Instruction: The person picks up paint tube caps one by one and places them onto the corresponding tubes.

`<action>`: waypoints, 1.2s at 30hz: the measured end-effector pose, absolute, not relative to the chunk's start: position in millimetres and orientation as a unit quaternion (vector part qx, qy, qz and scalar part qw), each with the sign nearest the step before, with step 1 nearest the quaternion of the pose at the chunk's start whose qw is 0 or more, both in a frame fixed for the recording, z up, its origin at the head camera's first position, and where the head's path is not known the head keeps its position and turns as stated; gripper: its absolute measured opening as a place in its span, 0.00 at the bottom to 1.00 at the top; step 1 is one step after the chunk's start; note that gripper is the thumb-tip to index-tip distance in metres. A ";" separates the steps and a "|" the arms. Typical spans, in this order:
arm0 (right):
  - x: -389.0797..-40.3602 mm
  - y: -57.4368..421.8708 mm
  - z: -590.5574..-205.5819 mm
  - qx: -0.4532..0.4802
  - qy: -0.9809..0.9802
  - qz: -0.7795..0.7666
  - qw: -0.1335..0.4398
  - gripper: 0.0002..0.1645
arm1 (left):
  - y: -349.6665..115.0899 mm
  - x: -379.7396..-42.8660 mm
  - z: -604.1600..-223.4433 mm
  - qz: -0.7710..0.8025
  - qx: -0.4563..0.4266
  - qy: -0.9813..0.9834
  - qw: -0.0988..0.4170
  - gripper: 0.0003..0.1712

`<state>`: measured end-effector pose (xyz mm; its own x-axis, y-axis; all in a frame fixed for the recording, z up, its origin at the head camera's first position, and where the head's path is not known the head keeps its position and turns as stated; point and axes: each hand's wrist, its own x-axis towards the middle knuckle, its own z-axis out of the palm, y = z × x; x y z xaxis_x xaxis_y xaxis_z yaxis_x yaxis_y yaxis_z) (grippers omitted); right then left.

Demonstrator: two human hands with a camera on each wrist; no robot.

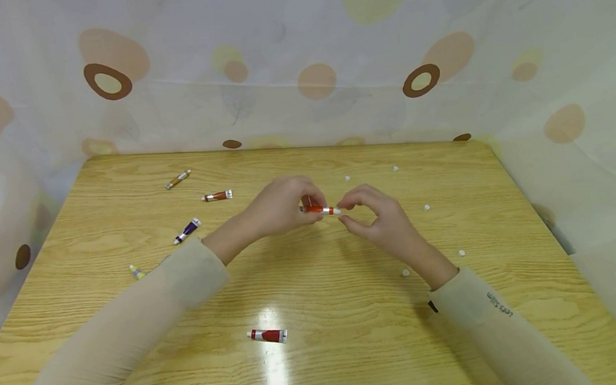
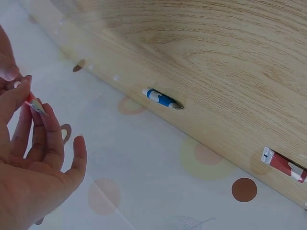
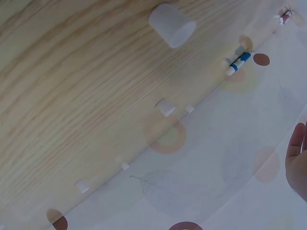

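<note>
— Which way does the red tube (image 1: 317,210) lie from the hands?

— Straight between them. The left hand (image 1: 289,205) pinches its body between thumb and fingers, and the tube points sideways out of that grip, its white tip (image 1: 337,211) toward the right hand (image 1: 381,221).

— So the left is nearer. Is the right clamped on the tip?

— I can't tell. Its thumb and forefinger curve in on either side of the tip; whether they touch is too small to make out.

— What is the tube like?

— Slim and glossy, orange-red with a silvery band. The left wrist view shows a flat, pale tail between the left fingers.

— And around the right hand?

— Five loose caps (image 1: 426,207), short, matt white, plastic by the look of them: two beyond it, two off to its right, one just beside its wrist.

— Left of the left hand?

— First a brown tube (image 1: 216,195), then a purple tube (image 1: 187,230) and a gold tube (image 1: 178,179), all with shiny metallic parts. A dark red tube (image 1: 267,335) lies from that hand toward the person; a yellow tube (image 1: 136,272) is farther, by the sleeve (image 1: 196,272).

— Past all that?

— The table (image 1: 349,348), glossy with streaky wood grain, ends beyond both hands at a creased cloth (image 1: 271,24) printed with ovals.
</note>
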<state>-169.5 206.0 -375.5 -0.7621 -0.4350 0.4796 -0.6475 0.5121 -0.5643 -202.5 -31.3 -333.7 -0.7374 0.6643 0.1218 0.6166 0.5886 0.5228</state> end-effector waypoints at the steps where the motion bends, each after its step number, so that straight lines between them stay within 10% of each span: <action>1: -169.5 205.5 -375.8 0.319 -0.857 0.379 0.142 0.12 | -31.3 -202.5 -333.6 0.278 0.361 0.889 0.044 0.06; 36: -170.5 204.4 -375.0 0.344 -0.854 0.346 0.179 0.09 | -28.6 -199.6 -329.9 0.283 0.370 0.884 0.034 0.06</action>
